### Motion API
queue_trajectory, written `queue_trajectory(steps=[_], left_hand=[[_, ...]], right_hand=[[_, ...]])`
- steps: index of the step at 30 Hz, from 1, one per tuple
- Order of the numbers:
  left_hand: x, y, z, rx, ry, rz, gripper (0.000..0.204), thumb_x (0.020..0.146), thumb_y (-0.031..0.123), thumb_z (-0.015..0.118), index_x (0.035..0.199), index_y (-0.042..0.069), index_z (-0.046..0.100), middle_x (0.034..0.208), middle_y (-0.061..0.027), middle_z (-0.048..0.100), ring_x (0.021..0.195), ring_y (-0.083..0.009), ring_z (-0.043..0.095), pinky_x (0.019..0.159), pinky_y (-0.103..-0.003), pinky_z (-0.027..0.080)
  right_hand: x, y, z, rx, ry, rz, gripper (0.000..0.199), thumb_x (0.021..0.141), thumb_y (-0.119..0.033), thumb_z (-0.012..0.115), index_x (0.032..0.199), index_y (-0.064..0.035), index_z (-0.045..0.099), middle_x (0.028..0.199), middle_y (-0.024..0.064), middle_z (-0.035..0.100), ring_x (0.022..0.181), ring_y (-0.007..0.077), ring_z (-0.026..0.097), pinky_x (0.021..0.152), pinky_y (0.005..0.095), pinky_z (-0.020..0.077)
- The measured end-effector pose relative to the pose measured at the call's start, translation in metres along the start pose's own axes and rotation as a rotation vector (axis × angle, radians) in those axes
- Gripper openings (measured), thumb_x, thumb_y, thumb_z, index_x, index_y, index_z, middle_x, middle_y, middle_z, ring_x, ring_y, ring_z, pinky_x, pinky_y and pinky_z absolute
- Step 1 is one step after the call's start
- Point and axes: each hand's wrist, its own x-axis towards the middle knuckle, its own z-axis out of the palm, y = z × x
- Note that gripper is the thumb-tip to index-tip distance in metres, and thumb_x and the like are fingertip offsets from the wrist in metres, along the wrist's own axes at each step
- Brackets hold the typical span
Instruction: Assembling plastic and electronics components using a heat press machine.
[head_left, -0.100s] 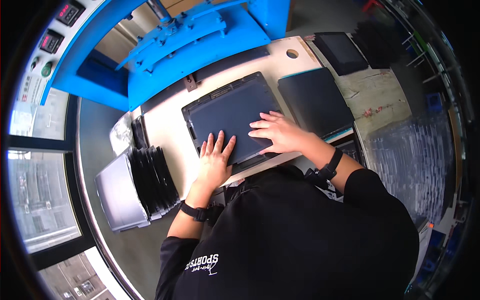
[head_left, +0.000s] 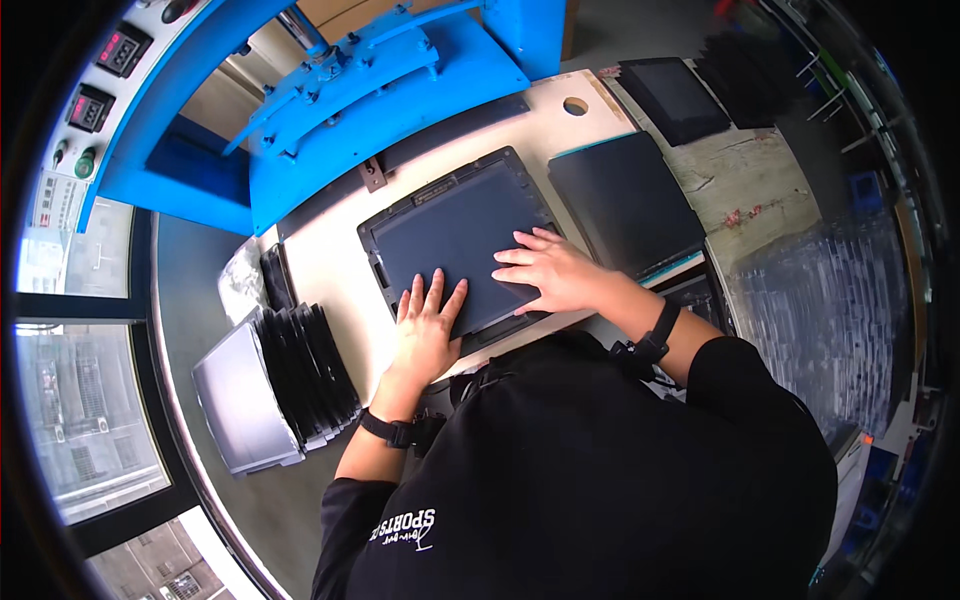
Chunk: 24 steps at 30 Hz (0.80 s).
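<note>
A dark rectangular panel (head_left: pixel 450 225) lies flat inside a black plastic frame (head_left: pixel 370 250) on the pale work board (head_left: pixel 340 325). My left hand (head_left: pixel 424 332) rests on the panel's near-left part, palm down with the fingers spread. Toward the near-right side, my right hand (head_left: pixel 562 272) also lies on the panel, its fingers stretched out and apart. Neither hand is gripping anything. Parts of the near edge are covered by my hands. Just right of the frame sits a flat stack of dark sheets (head_left: pixel 628 200) with a teal edge.
Beyond the board stands a blue press (head_left: pixel 340 110). A stack of black shells (head_left: pixel 305 370) is at the left, below a clear plastic bag (head_left: pixel 242 280). To the right are more black panels (head_left: pixel 675 98) and a tall pile of clear plastic trays (head_left: pixel 820 325).
The whole view has shifted slightly. My hands keep their places on the panel.
</note>
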Motion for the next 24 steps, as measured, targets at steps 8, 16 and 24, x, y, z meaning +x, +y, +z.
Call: queue_trajectory(steps=[8, 16, 24], left_hand=[[0.002, -0.001, 0.027, -0.060, 0.077, 0.011, 0.089, 0.066, 0.063, 0.066, 0.140, 0.019, 0.041, 0.149, -0.0173, 0.026, 0.138, -0.0419, 0.018, 0.110, -0.059, 0.016], [0.011, -0.016, 0.038, -0.018, 0.065, 0.020, 0.089, 0.069, 0.072, 0.055, 0.141, 0.022, 0.040, 0.152, -0.0126, 0.023, 0.140, -0.0414, 0.012, 0.109, -0.062, 0.009], [0.062, -0.042, 0.032, 0.041, 0.151, -0.120, 0.094, 0.072, 0.072, 0.055, 0.144, 0.016, 0.033, 0.152, -0.0174, 0.019, 0.139, -0.0440, 0.009, 0.109, -0.061, 0.008]], right_hand=[[-0.005, 0.009, 0.012, 0.009, -0.025, -0.050, 0.079, 0.058, -0.053, 0.077, 0.125, -0.0165, 0.056, 0.137, 0.0053, 0.044, 0.135, 0.0331, 0.027, 0.112, 0.0506, 0.0193], [0.006, 0.014, 0.026, -0.159, -0.033, -0.016, 0.077, 0.080, -0.064, 0.050, 0.141, -0.0181, 0.037, 0.148, 0.0071, 0.031, 0.140, 0.0334, 0.018, 0.113, 0.0519, 0.0095], [0.077, 0.063, 0.026, -0.323, 0.019, 0.056, 0.082, 0.085, -0.066, 0.040, 0.142, -0.0066, 0.032, 0.149, 0.0142, 0.027, 0.140, 0.0365, 0.017, 0.113, 0.0535, 0.0073]])
